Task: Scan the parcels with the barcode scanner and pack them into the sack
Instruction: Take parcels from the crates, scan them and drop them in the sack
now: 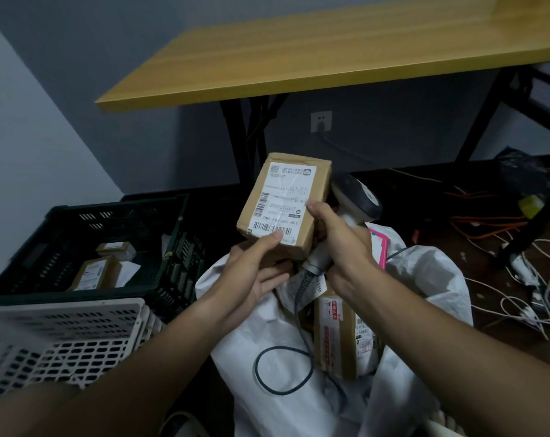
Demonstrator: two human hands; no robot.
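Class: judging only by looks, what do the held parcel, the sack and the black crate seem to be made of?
Held parcel: brown cardboard, matt, creased edges, white paper label.
Sack: probably woven plastic, white with a faint sheen and stiff folds.
Black crate: likely moulded plastic, judging by its slotted walls.

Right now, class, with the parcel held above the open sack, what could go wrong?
1. The right hand holds both the scanner and an edge of the parcel; either might slip.
2. The scanner's cable loops over the sack and could get packed in or snag.
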